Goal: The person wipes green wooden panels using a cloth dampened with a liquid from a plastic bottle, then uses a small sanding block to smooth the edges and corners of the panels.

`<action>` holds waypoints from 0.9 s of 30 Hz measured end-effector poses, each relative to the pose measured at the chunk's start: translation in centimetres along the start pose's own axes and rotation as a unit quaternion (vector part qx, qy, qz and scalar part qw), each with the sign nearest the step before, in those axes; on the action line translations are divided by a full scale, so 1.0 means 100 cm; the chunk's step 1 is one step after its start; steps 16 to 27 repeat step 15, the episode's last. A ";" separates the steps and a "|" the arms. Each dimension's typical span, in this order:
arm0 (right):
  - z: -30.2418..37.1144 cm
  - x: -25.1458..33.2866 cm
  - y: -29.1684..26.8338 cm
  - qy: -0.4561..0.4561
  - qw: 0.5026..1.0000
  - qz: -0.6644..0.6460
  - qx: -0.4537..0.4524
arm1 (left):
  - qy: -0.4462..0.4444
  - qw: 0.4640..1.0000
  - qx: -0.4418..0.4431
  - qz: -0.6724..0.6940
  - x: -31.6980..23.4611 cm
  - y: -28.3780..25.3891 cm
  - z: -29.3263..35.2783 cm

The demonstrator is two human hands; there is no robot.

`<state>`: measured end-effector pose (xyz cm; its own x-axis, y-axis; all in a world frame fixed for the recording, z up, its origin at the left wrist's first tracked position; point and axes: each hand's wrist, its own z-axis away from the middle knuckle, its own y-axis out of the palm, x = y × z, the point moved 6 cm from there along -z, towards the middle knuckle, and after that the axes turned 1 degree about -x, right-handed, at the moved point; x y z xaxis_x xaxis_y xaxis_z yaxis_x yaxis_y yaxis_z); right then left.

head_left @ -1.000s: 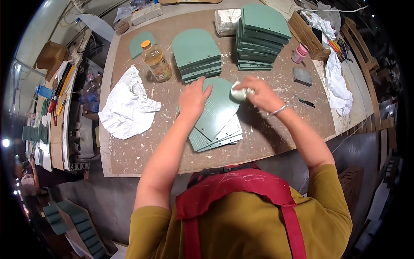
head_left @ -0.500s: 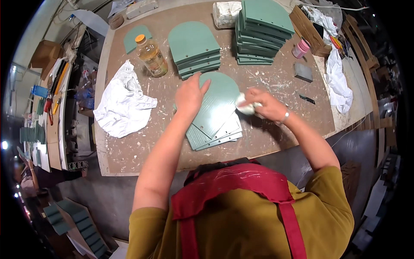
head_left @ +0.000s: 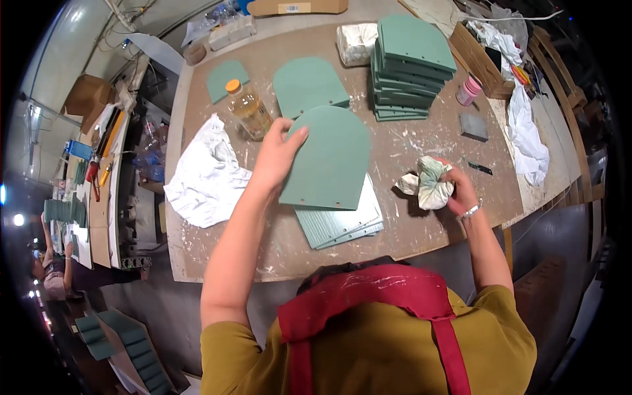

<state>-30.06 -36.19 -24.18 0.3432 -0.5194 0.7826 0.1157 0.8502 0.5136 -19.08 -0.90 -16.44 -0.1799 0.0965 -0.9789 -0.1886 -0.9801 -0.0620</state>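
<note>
My left hand [head_left: 280, 153] grips the left edge of a green round-topped panel [head_left: 331, 158], thumb on its face. The panel has small holes along its straight edge and is lifted above a fanned stack of similar panels [head_left: 342, 227] on the table. To the right, my right hand [head_left: 461, 187] is closed around a crumpled, stained white rag [head_left: 434, 184], apart from the panel. Just beyond my left hand stands another pile of green panels [head_left: 309, 82]. A clear bottle with an orange cap [head_left: 249, 113] holds yellowish liquid beside it.
A tall stack of green panels [head_left: 415, 66] stands at the back right, near a wrapped white block [head_left: 357, 43], a pink bottle [head_left: 468, 91] and a grey block [head_left: 473, 126]. White cloth [head_left: 207, 178] lies at left. Another person [head_left: 59, 273] works at the far left.
My left hand has raised the top panel off the near stack and tilted it. My right hand with the rag has moved away from the panel, to the right and nearer me.
</note>
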 end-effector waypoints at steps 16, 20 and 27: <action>0.012 0.012 0.133 -0.230 0.730 0.626 0.150 | -0.005 0.992 -0.123 -0.036 0.083 -0.014 -0.004; 0.012 0.012 0.133 -0.230 0.730 0.626 0.150 | -0.005 0.992 -0.123 -0.036 0.083 -0.014 -0.004; 0.012 0.012 0.133 -0.230 0.730 0.626 0.150 | -0.005 0.992 -0.123 -0.036 0.083 -0.014 -0.004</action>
